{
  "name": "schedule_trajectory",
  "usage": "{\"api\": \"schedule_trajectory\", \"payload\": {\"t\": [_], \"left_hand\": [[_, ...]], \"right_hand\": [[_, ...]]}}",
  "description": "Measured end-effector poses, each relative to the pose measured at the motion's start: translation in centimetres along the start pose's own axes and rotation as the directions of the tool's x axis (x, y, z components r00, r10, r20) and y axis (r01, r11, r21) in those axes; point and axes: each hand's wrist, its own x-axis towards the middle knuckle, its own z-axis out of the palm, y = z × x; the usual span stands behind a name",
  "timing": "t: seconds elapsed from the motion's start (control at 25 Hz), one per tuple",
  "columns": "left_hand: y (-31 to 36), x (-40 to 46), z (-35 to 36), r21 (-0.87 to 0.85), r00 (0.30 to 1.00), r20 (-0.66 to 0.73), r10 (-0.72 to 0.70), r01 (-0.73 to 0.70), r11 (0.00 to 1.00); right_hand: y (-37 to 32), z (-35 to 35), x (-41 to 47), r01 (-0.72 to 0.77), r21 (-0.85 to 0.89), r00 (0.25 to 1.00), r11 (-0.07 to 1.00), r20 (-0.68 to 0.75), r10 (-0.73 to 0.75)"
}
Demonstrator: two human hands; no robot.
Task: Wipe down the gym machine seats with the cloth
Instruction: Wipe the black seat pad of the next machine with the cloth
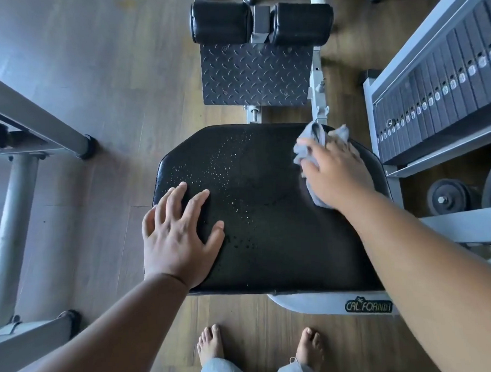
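Nearest me, my left hand (178, 235) lies flat on the near-left part of the black seat (270, 241), fingers spread and nearly straight, holding nothing; it only rests there, and I judge it is bracing me while the other hand works.

Farther out and across the pad, my right hand (337, 175) presses the grey cloth (310, 145) onto the seat's far-right corner. The fingers lie over the cloth, lightly bent and pressing it down, with bunched folds showing beyond my fingertips and along the thumb side. I cannot tell whether any cloth is tucked under the palm.

What the coming stroke turns on is this: the spray droplets (220, 170) sit to the left of my right fingers, scattered in a band that runs from the far middle of the pad down toward my left hand. The patch directly beside the cloth looks duller, with few beads. So the wet part lies leftward and slightly nearer than the cloth, and the right hand already has the cloth. I judge the sweep should go left across the pad's width, and my left hand would need to lift clear before the cloth arrives.

Beyond the seat stand the footplate (255, 74) and two black roller pads (261, 21).
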Motion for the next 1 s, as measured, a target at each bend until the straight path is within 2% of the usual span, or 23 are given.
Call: {"api": "schedule_trajectory", "payload": {"t": [0.04,0.08,0.12,0.2,0.28,0.36,0.44,0.48,0.56,0.6,0.64,0.68,0.76,0.8,0.84,0.92,1.0], "left_hand": [[0.0,0.0,0.0,-0.003,1.0,-0.001,0.0,0.0,1.0],[0.1,-0.1,0.0,-0.003,1.0,-0.003,-0.001,0.001,1.0],[0.1,0.0,-0.1,-0.001,1.0,-0.003,-0.002,0.002,1.0],[0.1,0.0,-0.3,0.01,1.0,0.006,-0.001,0.001,1.0],[0.0,0.0,-0.4,0.016,1.0,0.008,0.006,-0.006,1.0],[-0.1,0.0,-0.2,0.009,1.0,0.003,0.011,-0.011,1.0],[-0.1,-0.1,-0.1,0.004,1.0,-0.006,0.009,-0.009,1.0],[-0.2,0.0,0.0,0.006,1.0,-0.009,0.011,-0.011,1.0],[-0.2,0.1,0.1,0.012,1.0,-0.004,0.019,-0.019,1.0],[-0.2,0.0,0.0,0.014,1.0,-0.002,0.019,-0.019,1.0],[-0.2,-0.1,-0.1,0.016,1.0,-0.002,0.016,-0.016,1.0],[-0.2,-0.1,-0.3,0.017,1.0,-0.002,0.013,-0.013,1.0],[-0.2,0.0,-0.2,0.017,1.0,-0.002,0.021,-0.021,1.0],[-0.2,0.0,-0.2,0.017,1.0,0.002,0.024,-0.024,1.0],[-0.2,0.0,-0.1,0.017,1.0,0.004,0.023,-0.023,1.0],[-0.2,0.1,0.0,0.018,1.0,-0.004,0.019,-0.018,1.0],[-0.3,0.0,0.0,0.018,1.0,0.0,0.024,-0.024,1.0]], "right_hand": [[-0.7,0.1,2.6,-0.093,0.016,0.996,0.996,-0.007,0.093],[-2.7,0.5,4.8,-0.119,0.021,0.993,0.993,0.008,0.119],[-5.6,0.9,6.2,-0.075,0.004,0.997,0.997,0.02,0.075],[-10.9,2.2,6.1,0.175,-0.014,0.983,0.984,0.058,-0.174],[-12.2,3.1,2.5,0.439,0.028,0.888,0.898,0.134,-0.439],[-8.9,2.8,-0.4,0.495,0.086,0.857,0.865,0.119,-0.502],[-5.3,2.0,-0.1,0.38,0.045,0.921,0.924,0.08,-0.382],[-4.7,1.8,1.1,0.266,0.015,0.961,0.964,0.07,-0.266],[-7.0,2.5,3.8,0.079,0.001,0.996,0.997,0.039,-0.079],[-9.3,2.8,4.2,0.066,0.001,0.997,0.998,0.043,-0.066],[-11.1,3.0,4.0,0.135,0.009,0.989,0.991,0.059,-0.135],[-11.9,3.1,3.1,0.263,0.041,0.961,0.964,0.072,-0.265],[-9.2,2.6,0.3,0.502,0.07,0.856,0.862,0.101,-0.507],[-6.7,2.0,-1.2,0.535,0.079,0.836,0.841,0.1,-0.54],[-4.1,1.1,-2.4,0.495,0.069,0.861,0.866,0.096,-0.5],[-0.3,0.2,-2.5,0.205,0.03,0.977,0.978,0.06,-0.207],[-0.6,0.5,-0.3,-0.078,0.021,0.997,0.997,-0.016,0.079]]}}
